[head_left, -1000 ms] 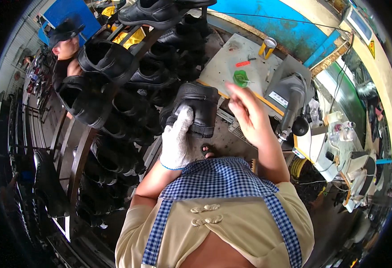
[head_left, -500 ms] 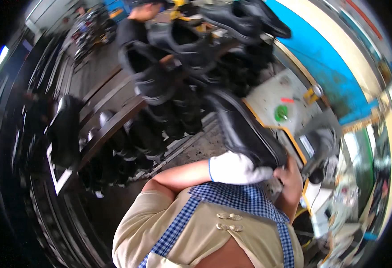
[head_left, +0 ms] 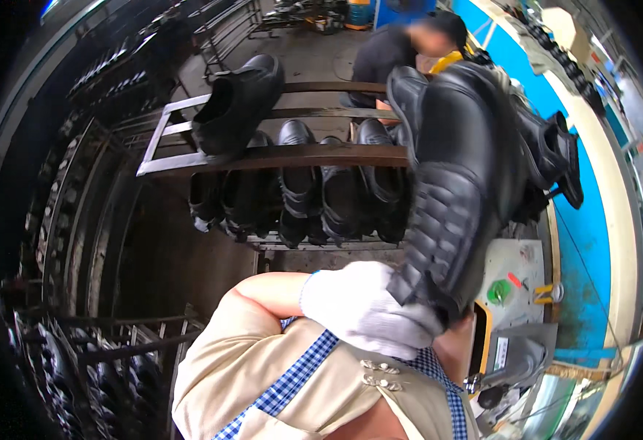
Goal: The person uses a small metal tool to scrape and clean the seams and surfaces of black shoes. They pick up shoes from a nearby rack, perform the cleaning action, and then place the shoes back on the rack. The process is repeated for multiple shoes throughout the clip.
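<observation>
A black leather shoe [head_left: 453,180] is held up in front of me, its rounded toe pointing away and its ridged, laced-looking top showing. My left hand [head_left: 373,312], in a white knitted glove, wraps round the shoe's near end. Bare-skinned, my right hand [head_left: 455,341] is just below that same end; its fingers are hidden behind the shoe and glove. Beyond, another black shoe [head_left: 237,106] rests alone on the top bars of a metal rack [head_left: 321,155], to the left of the held one.
Several black shoes [head_left: 299,180] fill the rack's lower level. More shoes [head_left: 545,150] are at its right end. A person in dark clothes [head_left: 384,66] bends over behind the rack. At right is a workbench [head_left: 512,257] with a green object [head_left: 499,292]. Shoe racks [head_left: 105,374] stand at left.
My view has swung, so the rack now lies straight across ahead. The shoe in my left hand has risen and shows its top; my right hand has become mostly hidden behind it.
</observation>
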Action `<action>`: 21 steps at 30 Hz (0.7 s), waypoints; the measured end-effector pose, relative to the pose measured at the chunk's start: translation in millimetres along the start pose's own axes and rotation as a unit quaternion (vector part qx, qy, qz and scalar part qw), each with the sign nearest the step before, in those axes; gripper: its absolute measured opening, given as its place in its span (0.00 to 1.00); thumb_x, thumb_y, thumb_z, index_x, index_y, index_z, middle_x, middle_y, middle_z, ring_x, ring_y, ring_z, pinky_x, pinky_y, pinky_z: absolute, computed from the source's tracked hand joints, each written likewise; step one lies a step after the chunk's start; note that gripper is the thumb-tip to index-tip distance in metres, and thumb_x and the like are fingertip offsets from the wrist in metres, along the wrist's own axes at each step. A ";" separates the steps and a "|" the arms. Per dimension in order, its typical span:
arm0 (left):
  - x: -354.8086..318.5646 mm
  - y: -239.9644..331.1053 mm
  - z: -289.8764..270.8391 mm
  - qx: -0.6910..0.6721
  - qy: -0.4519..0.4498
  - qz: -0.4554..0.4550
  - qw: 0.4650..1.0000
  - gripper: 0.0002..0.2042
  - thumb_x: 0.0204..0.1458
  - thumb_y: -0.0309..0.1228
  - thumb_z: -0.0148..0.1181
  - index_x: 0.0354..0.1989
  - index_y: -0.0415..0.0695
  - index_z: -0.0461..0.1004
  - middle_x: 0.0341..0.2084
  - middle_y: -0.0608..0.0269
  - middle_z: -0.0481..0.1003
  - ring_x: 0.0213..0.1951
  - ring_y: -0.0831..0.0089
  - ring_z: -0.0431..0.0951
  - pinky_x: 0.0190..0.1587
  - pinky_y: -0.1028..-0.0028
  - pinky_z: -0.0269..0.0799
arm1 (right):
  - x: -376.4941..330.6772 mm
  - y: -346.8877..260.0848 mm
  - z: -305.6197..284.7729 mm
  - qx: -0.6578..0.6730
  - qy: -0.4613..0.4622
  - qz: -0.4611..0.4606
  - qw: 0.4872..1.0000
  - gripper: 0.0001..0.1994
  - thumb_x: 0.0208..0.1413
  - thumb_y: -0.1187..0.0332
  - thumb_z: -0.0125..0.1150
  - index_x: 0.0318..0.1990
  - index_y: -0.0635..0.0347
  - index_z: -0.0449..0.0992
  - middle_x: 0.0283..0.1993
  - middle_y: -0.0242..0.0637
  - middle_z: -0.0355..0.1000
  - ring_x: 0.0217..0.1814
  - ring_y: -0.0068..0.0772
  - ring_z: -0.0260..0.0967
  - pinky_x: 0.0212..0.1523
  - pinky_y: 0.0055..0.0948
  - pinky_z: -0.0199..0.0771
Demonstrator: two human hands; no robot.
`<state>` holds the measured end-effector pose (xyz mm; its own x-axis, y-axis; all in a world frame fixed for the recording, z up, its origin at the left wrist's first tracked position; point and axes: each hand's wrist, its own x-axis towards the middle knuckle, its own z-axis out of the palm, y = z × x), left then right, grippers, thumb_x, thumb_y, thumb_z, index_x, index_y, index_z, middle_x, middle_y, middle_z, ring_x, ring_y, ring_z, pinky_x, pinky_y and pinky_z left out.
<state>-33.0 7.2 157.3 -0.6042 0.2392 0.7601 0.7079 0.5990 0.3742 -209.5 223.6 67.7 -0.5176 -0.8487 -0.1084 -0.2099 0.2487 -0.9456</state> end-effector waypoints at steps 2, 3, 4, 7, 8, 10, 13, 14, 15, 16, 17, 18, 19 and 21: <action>-13.6 9.6 -21.9 -0.004 0.066 0.016 0.998 0.10 0.54 0.33 0.66 0.39 0.41 0.79 0.39 0.52 0.80 0.33 0.60 0.82 0.33 0.65 0.78 | 45.2 -5.4 18.7 0.163 -0.122 -0.047 0.978 0.30 0.61 0.51 0.52 0.62 0.66 0.65 0.60 0.49 0.69 0.54 0.42 0.65 0.48 0.34 0.63; -25.0 15.6 -39.2 -0.018 0.118 0.020 0.993 0.09 0.53 0.30 0.67 0.38 0.40 0.79 0.38 0.52 0.80 0.35 0.60 0.83 0.35 0.65 0.79 | 69.5 -18.1 32.0 0.257 -0.184 -0.053 0.947 0.31 0.61 0.48 0.50 0.62 0.67 0.65 0.60 0.49 0.69 0.50 0.40 0.66 0.43 0.31 0.63; -35.8 20.3 -50.3 0.022 0.144 -0.005 0.989 0.08 0.51 0.27 0.67 0.37 0.39 0.79 0.37 0.52 0.80 0.36 0.58 0.83 0.36 0.65 0.79 | 97.9 -23.9 48.8 0.363 -0.253 -0.056 0.895 0.33 0.61 0.45 0.49 0.62 0.67 0.65 0.60 0.49 0.69 0.46 0.38 0.67 0.38 0.28 0.64; -60.1 39.0 -75.5 0.173 0.233 -0.140 0.947 0.11 0.45 0.23 0.69 0.38 0.37 0.79 0.39 0.48 0.80 0.39 0.53 0.82 0.41 0.63 0.78 | 161.9 -63.0 98.9 0.567 -0.428 -0.035 0.703 0.38 0.62 0.37 0.45 0.61 0.67 0.65 0.59 0.49 0.69 0.36 0.31 0.69 0.23 0.21 0.65; -67.3 39.7 -82.4 0.246 0.259 -0.176 0.917 0.13 0.42 0.20 0.68 0.39 0.37 0.79 0.40 0.48 0.79 0.41 0.54 0.81 0.43 0.63 0.77 | 170.5 -81.1 115.2 0.589 -0.454 -0.018 0.669 0.40 0.62 0.34 0.44 0.61 0.68 0.65 0.59 0.49 0.69 0.32 0.29 0.70 0.19 0.18 0.66; -77.5 40.1 -103.7 0.392 0.307 -0.218 0.839 0.14 0.42 0.19 0.66 0.41 0.38 0.79 0.43 0.49 0.79 0.44 0.54 0.80 0.47 0.64 0.76 | 163.4 -125.6 135.0 0.568 -0.293 0.021 0.769 0.44 0.61 0.29 0.36 0.60 0.67 0.66 0.58 0.50 0.69 0.19 0.21 0.59 0.09 0.13 0.45; -102.9 23.0 -148.3 0.493 0.383 -0.244 0.742 0.20 0.44 0.20 0.66 0.49 0.39 0.75 0.44 0.49 0.77 0.45 0.53 0.79 0.48 0.64 0.76 | 172.5 -138.6 146.6 0.587 -0.224 0.085 0.774 0.45 0.59 0.28 0.39 0.62 0.66 0.66 0.62 0.52 0.69 0.20 0.21 0.67 0.08 0.11 0.48; -104.8 17.6 -165.6 0.565 0.365 -0.232 0.703 0.20 0.46 0.23 0.67 0.51 0.39 0.74 0.45 0.49 0.77 0.47 0.54 0.78 0.49 0.65 0.75 | 178.2 -129.3 146.9 0.573 -0.221 0.078 0.785 0.45 0.59 0.28 0.41 0.62 0.66 0.66 0.63 0.53 0.68 0.21 0.19 0.67 0.08 0.10 0.49; -105.8 14.7 -177.1 0.593 0.353 -0.258 0.676 0.17 0.49 0.30 0.67 0.47 0.39 0.75 0.46 0.51 0.77 0.50 0.54 0.76 0.51 0.63 0.74 | 182.9 -119.4 146.8 0.559 -0.217 0.071 0.797 0.45 0.58 0.28 0.43 0.63 0.66 0.65 0.65 0.53 0.67 0.22 0.18 0.66 0.08 0.09 0.50; -112.8 16.3 -192.8 0.607 0.283 -0.278 0.689 0.16 0.50 0.31 0.66 0.46 0.38 0.75 0.47 0.51 0.76 0.51 0.53 0.76 0.54 0.63 0.71 | 185.4 -111.8 149.5 0.574 -0.230 0.079 0.782 0.43 0.60 0.28 0.37 0.58 0.65 0.70 0.56 0.53 0.74 0.24 0.22 0.77 0.08 0.10 0.51; -120.1 18.3 -204.2 0.616 0.214 -0.296 0.698 0.15 0.51 0.32 0.65 0.44 0.36 0.75 0.48 0.51 0.76 0.52 0.53 0.75 0.57 0.63 0.69 | 185.6 -106.1 152.7 0.569 -0.217 0.081 0.789 0.42 0.61 0.29 0.37 0.56 0.65 0.72 0.54 0.52 0.76 0.24 0.23 0.77 0.09 0.10 0.51; -121.0 19.2 -205.0 0.581 0.202 -0.341 0.710 0.12 0.51 0.31 0.64 0.39 0.36 0.76 0.49 0.51 0.76 0.53 0.52 0.74 0.57 0.63 0.68 | 184.1 -103.0 155.0 0.568 -0.192 0.097 0.794 0.41 0.61 0.30 0.37 0.56 0.64 0.73 0.54 0.52 0.76 0.21 0.21 0.74 0.08 0.11 0.49; -117.4 22.5 -202.9 0.540 0.206 -0.367 0.729 0.10 0.50 0.30 0.64 0.36 0.36 0.75 0.47 0.51 0.76 0.53 0.53 0.74 0.56 0.62 0.68 | 181.8 -100.0 158.8 0.566 -0.167 0.115 0.799 0.40 0.62 0.31 0.37 0.55 0.63 0.74 0.53 0.51 0.77 0.18 0.20 0.72 0.08 0.12 0.48; -118.6 22.4 -202.3 0.538 0.171 -0.323 0.760 0.08 0.49 0.27 0.65 0.34 0.36 0.74 0.43 0.51 0.77 0.53 0.54 0.75 0.58 0.61 0.67 | 166.9 -87.3 163.8 0.574 -0.144 0.075 0.803 0.33 0.65 0.37 0.40 0.49 0.60 0.76 0.45 0.50 0.79 0.11 0.17 0.57 0.09 0.15 0.44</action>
<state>128.6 -162.4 183.1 -0.4378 -0.4727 0.7648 -0.5160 0.8287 0.2168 -141.7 -16.2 81.9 -0.2182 -0.9632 -0.1571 0.8246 -0.0959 -0.5576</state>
